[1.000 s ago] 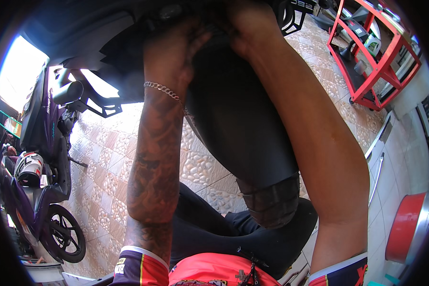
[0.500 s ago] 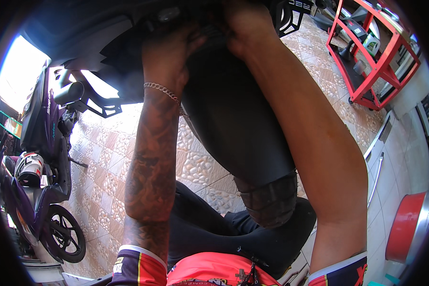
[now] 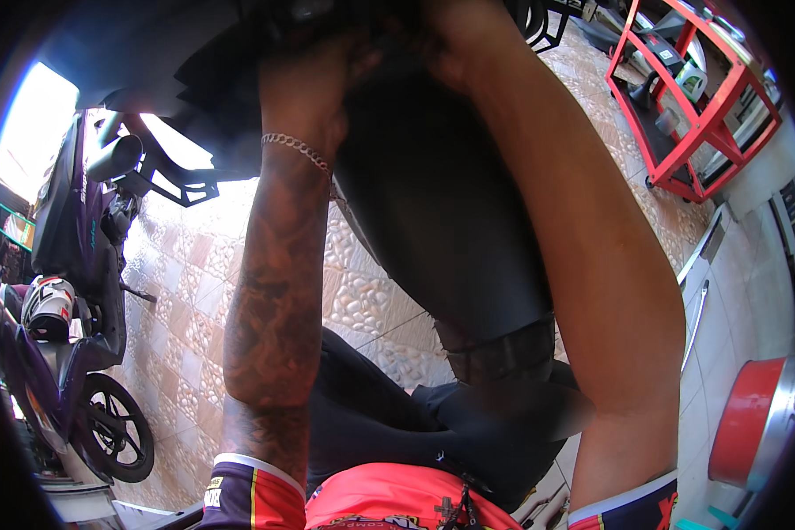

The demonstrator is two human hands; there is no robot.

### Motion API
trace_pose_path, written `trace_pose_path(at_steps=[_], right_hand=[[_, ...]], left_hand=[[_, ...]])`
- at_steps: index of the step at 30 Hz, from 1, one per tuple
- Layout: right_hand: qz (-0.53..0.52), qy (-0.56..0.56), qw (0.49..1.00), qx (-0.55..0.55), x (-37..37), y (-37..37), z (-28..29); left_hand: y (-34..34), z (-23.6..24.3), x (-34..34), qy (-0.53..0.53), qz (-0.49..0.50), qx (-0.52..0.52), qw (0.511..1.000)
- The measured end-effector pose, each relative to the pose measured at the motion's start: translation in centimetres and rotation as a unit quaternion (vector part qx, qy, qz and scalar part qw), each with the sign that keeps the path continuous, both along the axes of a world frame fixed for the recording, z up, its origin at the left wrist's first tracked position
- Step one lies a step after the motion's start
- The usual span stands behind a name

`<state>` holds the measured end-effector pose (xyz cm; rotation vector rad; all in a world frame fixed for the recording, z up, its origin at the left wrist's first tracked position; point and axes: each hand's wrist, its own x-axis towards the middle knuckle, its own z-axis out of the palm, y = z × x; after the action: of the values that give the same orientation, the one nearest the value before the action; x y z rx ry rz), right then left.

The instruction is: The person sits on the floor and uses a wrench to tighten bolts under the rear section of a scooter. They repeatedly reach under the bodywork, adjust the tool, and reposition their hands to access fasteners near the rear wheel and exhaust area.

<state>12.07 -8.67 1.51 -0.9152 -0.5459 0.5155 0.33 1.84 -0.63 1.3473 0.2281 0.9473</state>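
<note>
My left hand (image 3: 305,84), below a silver chain bracelet, reaches up to the dark underside of a motorbike's black tail (image 3: 212,62). My right hand (image 3: 473,53) is at the same dark part, a short gap to the right. The fingers of both are shadowed and blurred, so what they grip is unclear. A long black mudguard (image 3: 428,221) hangs between my forearms, above a treaded tire (image 3: 495,353) by my dark-clad legs. A black metal bracket (image 3: 185,190) sticks out at the left.
A purple scooter (image 3: 62,371) stands along the left side. A red wheeled cart (image 3: 698,150) with bottles and tools is at the upper right. A red and silver round container (image 3: 746,420) sits at the lower right. Patterned tile floor (image 3: 194,291) lies beneath, with a metal rod (image 3: 695,327) at the right.
My left arm has shifted slightly left, and the view has moved a little. Both hands remain up at the tail, now more blurred.
</note>
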Motion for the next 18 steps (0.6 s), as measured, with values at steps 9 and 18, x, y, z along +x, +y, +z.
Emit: trace_pose_path(at_steps=[9,18], right_hand=[[-0.027,-0.312,0.927,-0.203,3.0,0.9,2.3],[-0.025,-0.390,0.882,-0.263,3.9,1.8,3.1]], left_hand=[[1.6,-2.5,-2.1,0.126,0.296,0.719,0.616],[0.2,-1.7,-0.6,0.037,0.109,0.403,0.908]])
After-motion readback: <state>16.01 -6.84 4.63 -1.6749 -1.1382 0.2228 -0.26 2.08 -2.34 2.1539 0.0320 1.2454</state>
